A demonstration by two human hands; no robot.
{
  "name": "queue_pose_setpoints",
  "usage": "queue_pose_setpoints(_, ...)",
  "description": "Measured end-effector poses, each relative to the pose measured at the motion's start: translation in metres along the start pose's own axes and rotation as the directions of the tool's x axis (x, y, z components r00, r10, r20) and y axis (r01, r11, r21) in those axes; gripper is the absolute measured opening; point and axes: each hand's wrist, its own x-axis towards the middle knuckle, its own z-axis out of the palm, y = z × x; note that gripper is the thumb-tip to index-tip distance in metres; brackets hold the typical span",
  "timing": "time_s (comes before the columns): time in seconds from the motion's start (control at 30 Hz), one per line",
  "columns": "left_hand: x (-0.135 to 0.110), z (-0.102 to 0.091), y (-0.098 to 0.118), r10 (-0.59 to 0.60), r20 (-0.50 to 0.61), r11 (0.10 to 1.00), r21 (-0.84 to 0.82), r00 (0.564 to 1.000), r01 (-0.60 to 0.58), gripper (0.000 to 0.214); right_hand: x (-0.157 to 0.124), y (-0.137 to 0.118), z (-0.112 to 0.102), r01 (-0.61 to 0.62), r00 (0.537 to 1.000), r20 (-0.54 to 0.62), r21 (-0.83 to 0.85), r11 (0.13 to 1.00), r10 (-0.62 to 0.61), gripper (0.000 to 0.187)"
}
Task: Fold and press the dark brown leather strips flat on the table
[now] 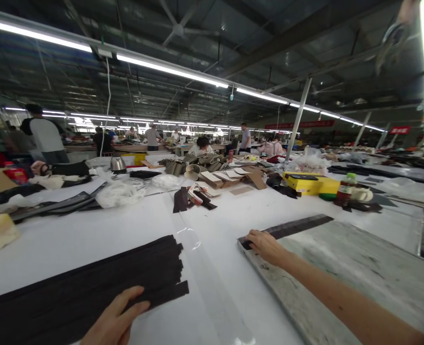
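My left hand (116, 318) lies flat with its fingers stretched out on the near edge of a stack of long black strips (89, 282) that runs across the white table (215, 225). My right hand (265, 245) reaches forward to the far corner of a grey marbled slab (359, 268). Its fingers curl over the near end of a dark flat ruler-like bar (294, 226) that lies along the slab's far edge.
Farther along the table lie dark fabric pieces (181, 199), cardboard patterns (226, 177), a white plastic bag (120, 194), a yellow box (310, 184) and a red-labelled bottle (345, 189). A steel kettle (118, 164) stands at the back. Several people work at distant tables.
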Motion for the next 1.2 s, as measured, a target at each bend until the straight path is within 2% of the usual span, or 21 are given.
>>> queue_pose_setpoints(0.07, 0.027, 0.007, 0.026, -0.023, 0.01, 0.998, -0.051, 1.0, 0.023, 0.048, 0.002, 0.003, 0.0, 0.016, 1.0, -0.02, 0.004, 1.0, -0.016, 0.015)
queue_pose_setpoints(0.23, 0.107, 0.032, 0.091, -0.032, 0.146, 0.975, -0.213, 0.989, 0.062, 0.047, 0.005, 0.01, -0.002, 0.063, 0.993, -0.101, 0.012, 0.998, -0.061, 0.009)
queue_pose_setpoints(0.3, 0.144, 0.052, 0.113, -0.013, 0.202, 0.959, -0.275, 0.979, 0.069, 0.051, 0.004, 0.012, -0.002, 0.082, 0.988, -0.134, 0.002, 0.997, -0.081, 0.01)
queue_pose_setpoints(0.4, 0.199, 0.092, 0.137, 0.029, 0.208, 0.953, -0.301, 0.978, 0.036, 0.064, 0.002, 0.014, 0.001, 0.112, 0.977, -0.177, -0.028, 0.993, -0.115, 0.014)
queue_pose_setpoints(0.5, 0.237, 0.131, 0.153, 0.039, 0.216, 0.954, -0.3, 0.976, 0.029, 0.069, -0.002, 0.017, 0.006, 0.136, 0.968, -0.205, -0.067, 0.988, -0.147, 0.016)
queue_pose_setpoints(0.63, 0.252, 0.163, 0.162, 0.027, 0.223, 0.956, -0.29, 0.975, 0.04, 0.07, -0.006, 0.022, 0.012, 0.134, 0.961, -0.234, -0.088, 0.987, -0.151, 0.017)
queue_pose_setpoints(0.77, 0.249, 0.168, 0.165, -0.07, 0.186, 0.956, -0.269, 0.98, 0.12, 0.062, -0.009, 0.026, 0.019, 0.146, 0.955, -0.252, -0.063, 0.987, -0.157, 0.017)
queue_pose_setpoints(0.87, 0.254, 0.167, 0.169, -0.162, 0.159, 0.944, -0.261, 0.974, 0.2, 0.042, -0.01, 0.027, 0.021, 0.155, 0.949, -0.269, -0.043, 0.987, -0.161, 0.018)
queue_pose_setpoints(1.0, 0.271, 0.172, 0.178, -0.253, 0.21, 0.919, -0.252, 0.944, 0.302, 0.011, -0.01, 0.027, 0.021, 0.169, 0.945, -0.278, -0.033, 0.985, -0.172, 0.02)
queue_pose_setpoints(1.2, 0.285, 0.185, 0.18, -0.369, 0.321, 0.864, -0.227, 0.872, 0.449, 0.024, -0.009, 0.027, 0.018, 0.19, 0.94, -0.287, -0.004, 0.982, -0.183, 0.023)
